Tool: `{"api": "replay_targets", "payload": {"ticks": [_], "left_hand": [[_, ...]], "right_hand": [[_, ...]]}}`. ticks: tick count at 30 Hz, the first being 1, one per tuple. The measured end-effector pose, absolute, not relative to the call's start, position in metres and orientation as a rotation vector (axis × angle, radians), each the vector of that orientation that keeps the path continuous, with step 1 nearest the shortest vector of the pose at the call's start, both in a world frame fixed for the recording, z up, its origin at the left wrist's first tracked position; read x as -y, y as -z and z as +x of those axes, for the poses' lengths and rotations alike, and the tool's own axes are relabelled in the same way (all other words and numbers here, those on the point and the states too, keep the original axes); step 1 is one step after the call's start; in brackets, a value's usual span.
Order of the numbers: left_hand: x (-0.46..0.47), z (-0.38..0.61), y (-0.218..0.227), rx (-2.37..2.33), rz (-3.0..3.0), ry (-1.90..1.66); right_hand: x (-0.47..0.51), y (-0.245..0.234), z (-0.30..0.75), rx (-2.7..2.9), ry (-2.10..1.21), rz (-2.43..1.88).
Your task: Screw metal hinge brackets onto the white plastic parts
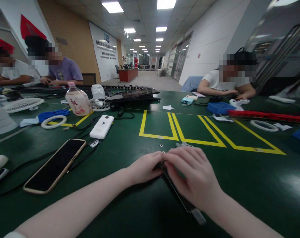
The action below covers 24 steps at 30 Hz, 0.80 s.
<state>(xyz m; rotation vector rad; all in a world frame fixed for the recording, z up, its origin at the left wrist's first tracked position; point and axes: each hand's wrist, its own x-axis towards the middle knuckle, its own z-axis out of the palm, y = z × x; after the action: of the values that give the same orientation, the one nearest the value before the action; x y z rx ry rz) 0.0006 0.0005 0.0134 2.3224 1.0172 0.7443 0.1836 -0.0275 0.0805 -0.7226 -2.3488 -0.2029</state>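
Note:
My left hand (150,167) is closed around the far end of a slim dark bar (176,189) with a pale edge. The bar slants toward me and right, ending in a greyish, blurred tip (198,217). Over that same far end, my right hand (193,173) bends in with its fingers pinched together, touching the left fingertips. What the right fingertips hold is too small and hidden to name. Just beyond the hands lie a small metal ring (161,145) like a nut or washer and some grey metal pieces (184,144), partly covered by my right hand.
Left of my hands lie a phone (55,166), a white power bank (101,127) and black cables. A pink-capped bottle (78,99) and fan parts (98,94) stand behind. Yellow tape outlines (160,136) mark the green table. A blue tray (220,108) is farther right; people sit across.

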Motion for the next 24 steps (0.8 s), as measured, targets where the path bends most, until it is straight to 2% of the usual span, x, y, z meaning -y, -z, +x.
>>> {"api": "replay_targets", "payload": {"ticks": [5,9,24], "left_hand": [[0.001,-0.002,-0.020,-0.915,2.287,-0.697],[0.002,-0.002,-0.023,-0.907,2.279,-0.673],[0.003,0.002,-0.027,-0.865,2.486,-0.610]], "right_hand": [[-0.029,-0.037,0.256,2.222,0.253,-1.354],[-0.052,-0.012,0.274,2.282,0.169,-1.590],[-0.069,-0.009,0.288,2.215,-0.078,-1.624]]}}
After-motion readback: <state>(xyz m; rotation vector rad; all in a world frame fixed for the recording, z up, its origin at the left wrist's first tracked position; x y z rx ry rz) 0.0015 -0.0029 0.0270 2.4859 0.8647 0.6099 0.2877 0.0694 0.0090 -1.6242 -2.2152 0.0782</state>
